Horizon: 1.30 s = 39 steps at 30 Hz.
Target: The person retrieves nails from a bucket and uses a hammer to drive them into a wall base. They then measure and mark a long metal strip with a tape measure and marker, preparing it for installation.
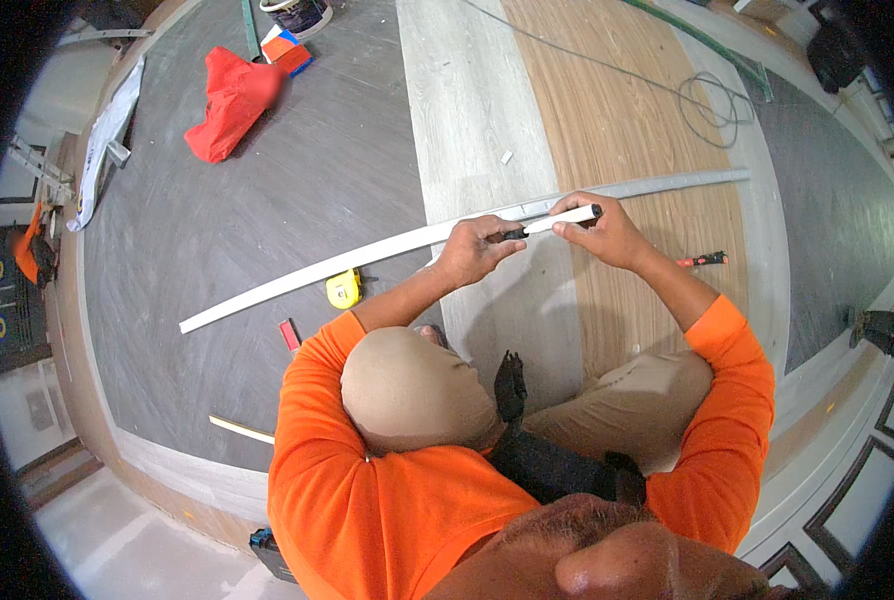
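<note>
My right hand (pixel 604 238) grips a white marker (pixel 559 221) with a dark end, held almost level. My left hand (pixel 472 250) pinches a black cap (pixel 514 234) at the marker's other end; whether cap and marker are joined or just apart I cannot tell. Beyond both hands, a long white strip (pixel 317 275) lies across the floor, its right part looking greyer. On the floor left of my left forearm sits a yellow tape measure (pixel 344 289). To the right of my right forearm lies a red and black utility knife (pixel 704 259).
Near my left elbow are a small red object (pixel 289 335) and a thin yellowish stick (pixel 242 430). A red bag (pixel 229 105) and a bucket (pixel 298 16) are at the far left. A grey cable (pixel 617 65) runs across wood-look flooring (pixel 607 110). One small white scrap (pixel 507 157) lies beyond the strip.
</note>
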Motion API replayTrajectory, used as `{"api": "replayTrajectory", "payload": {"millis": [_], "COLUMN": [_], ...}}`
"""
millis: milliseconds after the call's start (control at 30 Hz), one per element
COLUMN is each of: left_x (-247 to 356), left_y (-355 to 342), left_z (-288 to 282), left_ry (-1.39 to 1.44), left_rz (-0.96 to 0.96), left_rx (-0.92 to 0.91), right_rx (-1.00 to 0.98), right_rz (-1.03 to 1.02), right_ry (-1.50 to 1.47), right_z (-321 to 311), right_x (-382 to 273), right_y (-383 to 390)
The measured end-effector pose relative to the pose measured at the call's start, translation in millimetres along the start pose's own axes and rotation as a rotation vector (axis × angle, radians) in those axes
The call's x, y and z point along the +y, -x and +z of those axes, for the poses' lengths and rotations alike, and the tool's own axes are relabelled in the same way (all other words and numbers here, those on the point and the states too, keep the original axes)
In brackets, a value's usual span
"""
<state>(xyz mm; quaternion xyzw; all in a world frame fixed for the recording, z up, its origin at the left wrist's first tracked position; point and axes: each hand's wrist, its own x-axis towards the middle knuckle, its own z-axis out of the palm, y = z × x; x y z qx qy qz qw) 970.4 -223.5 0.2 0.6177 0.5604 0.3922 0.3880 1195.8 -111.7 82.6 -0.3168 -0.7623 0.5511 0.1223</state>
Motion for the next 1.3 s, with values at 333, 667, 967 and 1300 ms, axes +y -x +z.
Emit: {"api": "replayTrajectory", "payload": {"millis": [333, 667, 967, 1300], "left_x": [5.7, 0.9, -2.4, -8.2], "left_y": [6.1, 8.4, 14.2, 7.9], "left_z": [1.4, 2.1, 7.7, 0.4], "left_ry": [-0.037, -0.187, -0.215, -0.197], "left_rz": [0.054, 0.114, 0.156, 0.241], "left_rx": [-0.077, -0.146, -0.121, -0.104], "right_rx": [-0.133, -0.093, -0.161, -0.179], "right_rz": [0.136, -0.022, 0.099, -0.102], "right_ry": [-0.048, 0.215, 0.152, 0.246], "right_z": [1.6, 0.0, 7.0, 3.0], "right_x": [3.1, 18.1, 26.5, 42.8], "right_y": [5.4, 10.5, 10.1, -2.5]}}
